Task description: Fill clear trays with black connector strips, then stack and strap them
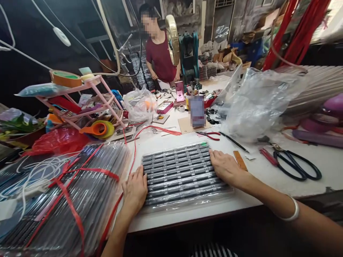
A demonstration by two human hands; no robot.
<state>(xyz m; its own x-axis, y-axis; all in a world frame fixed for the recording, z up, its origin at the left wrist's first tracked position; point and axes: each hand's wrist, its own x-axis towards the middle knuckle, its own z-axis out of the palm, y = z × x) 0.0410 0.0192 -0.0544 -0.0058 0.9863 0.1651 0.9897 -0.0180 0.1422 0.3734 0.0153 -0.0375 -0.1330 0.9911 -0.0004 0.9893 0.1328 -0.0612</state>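
In front of me on the white table (187, 217) lies a clear plastic pack of dark strips (177, 175), with rows of small pale markings and a green spot at its far right corner. My left hand (136, 187) grips its left edge, fingers bent against the side. At the right edge, my right hand (223, 164) holds the pack with curled fingers; the thumb is hidden. A bundle of similar packs (102, 185), tied with red plastic ribbon (71, 203), sits left of my left hand.
Right of the pack lie large black-handled scissors (297, 164), a brown strip (240, 160), a black pen-like tool (234, 141) and red-handled pliers (209, 136). A pink rack (93, 89) and clear plastic bags (265, 100) flank the table. Another person (162, 50) stands beyond it.
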